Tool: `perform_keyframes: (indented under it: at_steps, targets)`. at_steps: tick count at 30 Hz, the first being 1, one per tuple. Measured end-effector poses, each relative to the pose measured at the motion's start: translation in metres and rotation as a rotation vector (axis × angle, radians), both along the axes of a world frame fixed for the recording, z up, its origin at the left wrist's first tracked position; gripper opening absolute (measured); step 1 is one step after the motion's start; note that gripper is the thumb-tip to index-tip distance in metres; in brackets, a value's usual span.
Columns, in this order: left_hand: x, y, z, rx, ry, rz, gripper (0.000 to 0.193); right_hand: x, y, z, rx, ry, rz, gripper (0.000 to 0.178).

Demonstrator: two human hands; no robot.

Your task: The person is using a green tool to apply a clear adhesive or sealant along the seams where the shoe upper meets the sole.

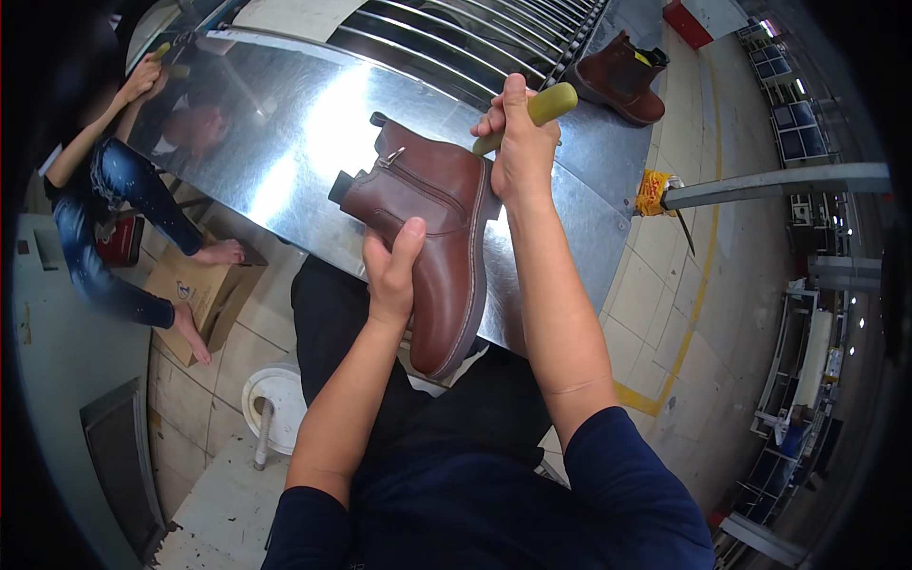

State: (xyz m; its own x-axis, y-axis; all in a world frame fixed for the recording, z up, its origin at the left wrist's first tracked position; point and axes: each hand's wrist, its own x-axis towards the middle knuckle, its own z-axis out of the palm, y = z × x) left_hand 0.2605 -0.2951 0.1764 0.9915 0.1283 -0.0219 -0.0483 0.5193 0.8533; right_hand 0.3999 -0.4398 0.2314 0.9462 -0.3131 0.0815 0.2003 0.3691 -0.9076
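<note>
A brown leather ankle boot (pixel 442 275) with a side zip and a dark sole edge lies tilted over the near edge of the metal table, its toe toward me. My left hand (pixel 389 271) grips it around the instep, thumb on top; the fingers underneath are hidden. Beside the heel, my right hand (pixel 524 142) is closed around a yellow-green rounded bar (pixel 556 103), thumb pointing up. One end of this bar comes close to the boot's heel; whether they touch I cannot tell.
Past the shiny metal table (pixel 275 123) runs a roller conveyor (pixel 456 38). Another brown boot (pixel 617 76) stands at the far right. A grey metal bar (pixel 779 180) with a yellow-wrapped end juts in from the right. At left sits a co-worker (pixel 123 180), feet on a cardboard box (pixel 233 294).
</note>
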Motion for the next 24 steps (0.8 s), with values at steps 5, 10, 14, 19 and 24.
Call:
perform_keyframes:
  at_steps: [5, 10, 14, 19, 24]
  targets:
    - [-0.002, -0.004, -0.001, -0.007, -0.037, 0.086, 0.038, -0.029, 0.01, 0.007, 0.109, -0.188, -0.042, 0.027]
    - [-0.003, -0.009, -0.002, -0.018, -0.02, 0.13, 0.034, -0.082, 0.013, 0.012, 0.144, -0.155, 0.048, 0.029]
    - [-0.001, -0.007, -0.002, -0.029, -0.021, 0.127, 0.027, -0.098, 0.011, 0.018, 0.168, -0.072, 0.078, 0.03]
    - [-0.014, -0.022, 0.007, 0.11, -0.086, 0.249, 0.037, -0.138, -0.002, 0.023, 0.245, -0.041, 0.18, 0.028]
    - [-0.029, -0.062, 0.028, 0.534, -0.311, 0.344, 0.071, -0.175, -0.044, 0.017, 0.163, -0.04, 0.145, 0.029]
